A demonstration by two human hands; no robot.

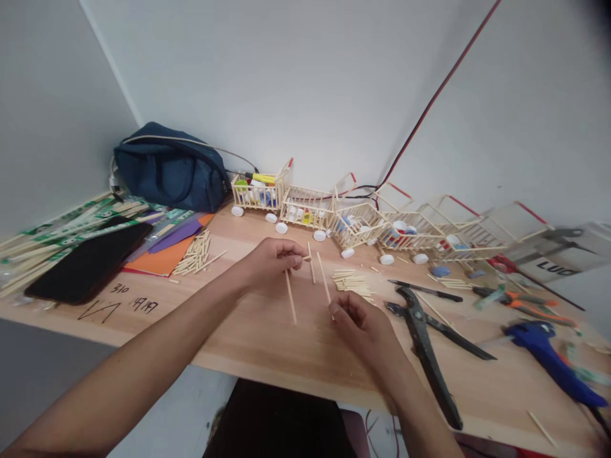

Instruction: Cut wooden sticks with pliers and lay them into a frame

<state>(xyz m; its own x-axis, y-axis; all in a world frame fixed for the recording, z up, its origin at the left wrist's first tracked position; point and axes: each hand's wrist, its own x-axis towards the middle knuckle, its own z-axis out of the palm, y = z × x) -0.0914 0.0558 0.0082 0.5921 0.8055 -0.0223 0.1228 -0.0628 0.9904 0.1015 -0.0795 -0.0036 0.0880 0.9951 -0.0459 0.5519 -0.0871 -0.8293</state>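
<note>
My left hand (279, 256) is closed, with a short piece of wooden stick (307, 257) pinched at its fingertips above the table. A longer wooden stick (324, 273) is held by its near end in the closed fingers of my right hand (356, 318), its far end pointing away from me. Below my left fingers, another long stick (291, 299) slants toward the front edge. One more stick (311, 267) lies between the hands, farther back. A pile of short cut sticks (353, 284) sits just beyond my right hand.
Several small stick-built carts (305, 210) line the wall. Pliers-like cutters (422, 343), a pen (424, 291) and a blue glue gun (548, 356) lie right. On the left are a phone (90, 261), stick packets (62, 226), a stick pile (195, 256) and a blue bag (172, 168).
</note>
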